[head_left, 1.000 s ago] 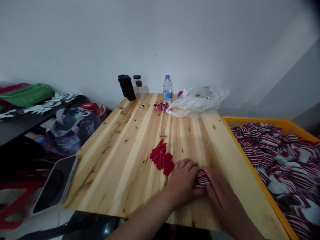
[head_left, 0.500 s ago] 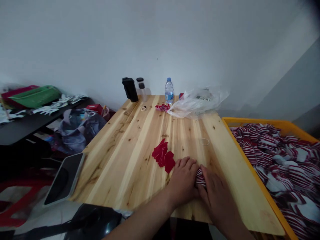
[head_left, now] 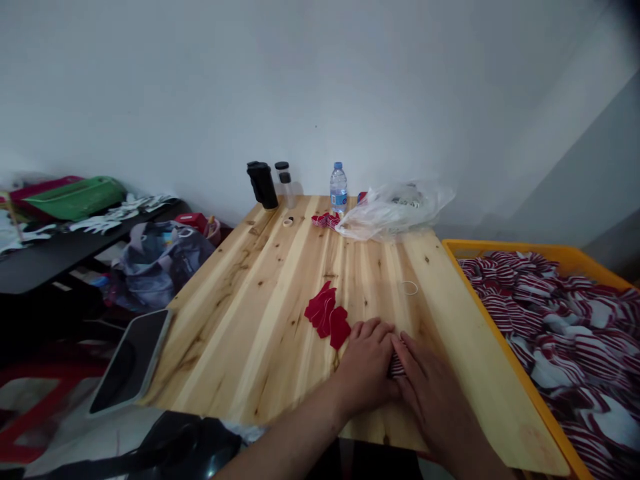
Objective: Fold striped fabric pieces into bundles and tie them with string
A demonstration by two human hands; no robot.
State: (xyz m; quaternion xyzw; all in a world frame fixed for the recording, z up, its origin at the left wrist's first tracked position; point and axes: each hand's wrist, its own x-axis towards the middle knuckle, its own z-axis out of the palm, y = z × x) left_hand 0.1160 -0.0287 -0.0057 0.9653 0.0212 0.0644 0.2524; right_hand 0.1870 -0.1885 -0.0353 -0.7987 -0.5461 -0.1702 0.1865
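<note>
And it's the striped cloth (head_left: 397, 366) on the table (head_left: 240, 333), tucked between our loosely curled left hand (head_left: 367, 363) and nearly flat right hand (head_left: 431, 383), any grip hidden, where even pressure from both sides should serve us best!

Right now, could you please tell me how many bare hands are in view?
2: the left hand and the right hand, side by side over the near part of the wooden table, with striped fabric partly visible between them.
</note>
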